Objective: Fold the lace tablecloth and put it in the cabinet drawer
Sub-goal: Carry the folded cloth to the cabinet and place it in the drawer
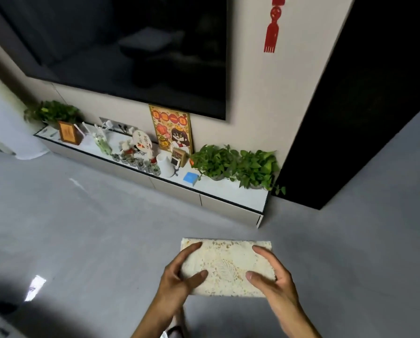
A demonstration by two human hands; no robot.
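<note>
The lace tablecloth, already folded into a thick rectangular pad, is held in mid-air above the grey floor, between the left hand and the right hand. Each grip is closed on an end of the pad: thumbs are laid on top, and the other fingers are curled round the short edges and beneath, so far as can be seen.

Ahead of the grips, well apart from them, the low cabinet stands against the wall under a dark television screen. Its drawer fronts appear closed, so the putting-away is judged not yet begun.

Several risks are judged likely. A drawer must be pulled open, so one grip will probably have to be released; held by one end only, the pad could sag and the folded layers could slip apart or fan open. The open lacework could be snagged on a drawer corner. Trailing leaves of the potted plants hang near the cabinet's end and could be brushed. If the drawer proves shallow, the thick pad could be caught on closing.

As for writing, large red characters are printed on a yellow cartoon poster and dark characters on a round plaque, but they are too blurred to be read with confidence. A red paper ornament on the wall bears no legible text. No brand is discernible.
</note>
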